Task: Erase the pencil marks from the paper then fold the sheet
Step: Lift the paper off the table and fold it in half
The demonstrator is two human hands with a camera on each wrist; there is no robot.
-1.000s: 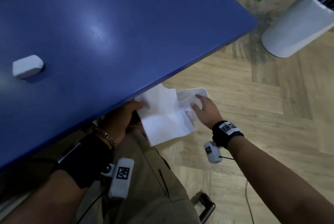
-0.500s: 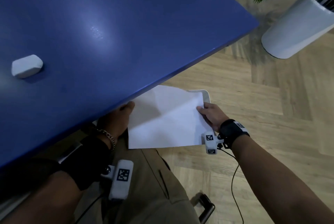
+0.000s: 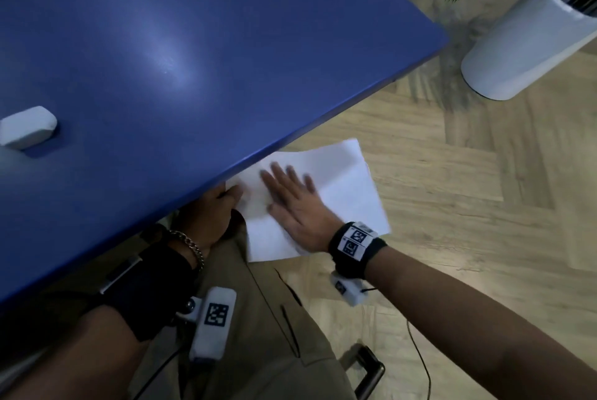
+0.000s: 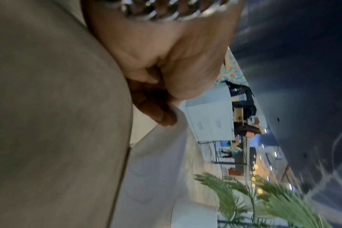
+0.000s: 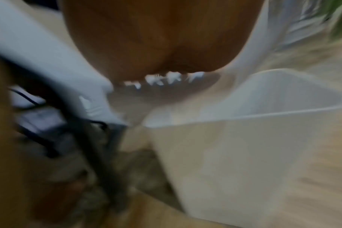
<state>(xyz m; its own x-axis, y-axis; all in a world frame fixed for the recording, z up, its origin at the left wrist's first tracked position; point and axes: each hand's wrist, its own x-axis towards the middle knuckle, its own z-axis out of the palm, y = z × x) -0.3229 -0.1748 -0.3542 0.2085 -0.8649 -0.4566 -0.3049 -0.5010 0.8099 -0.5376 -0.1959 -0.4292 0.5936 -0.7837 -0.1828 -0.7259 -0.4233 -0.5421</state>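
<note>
The white paper [image 3: 349, 193] hangs just below the blue table's [image 3: 226, 44] near edge, over my lap. My left hand [image 3: 226, 202] pinches its left edge, partly hidden under the table edge. In the left wrist view the curled fingers [image 4: 162, 117] grip the paper [image 4: 156, 162]. My right hand [image 3: 290, 199] lies flat on top of the sheet with straight, spread fingers. I see no pencil marks on the side that shows. The white eraser [image 3: 27, 126] lies on the table at the far left, away from both hands. The right wrist view is blurred.
A white plant pot [image 3: 523, 47] with green leaves stands on the wooden floor at the upper right. A white bin [image 5: 263, 100] sits on the floor below the paper. My trouser leg [image 3: 258, 335] and a dark metal handle [image 3: 368, 370] are below the hands.
The crumpled sheet has been spread out. My right hand let go of its right edge and moved left to lie flat on it. The left hand kept its hold.
</note>
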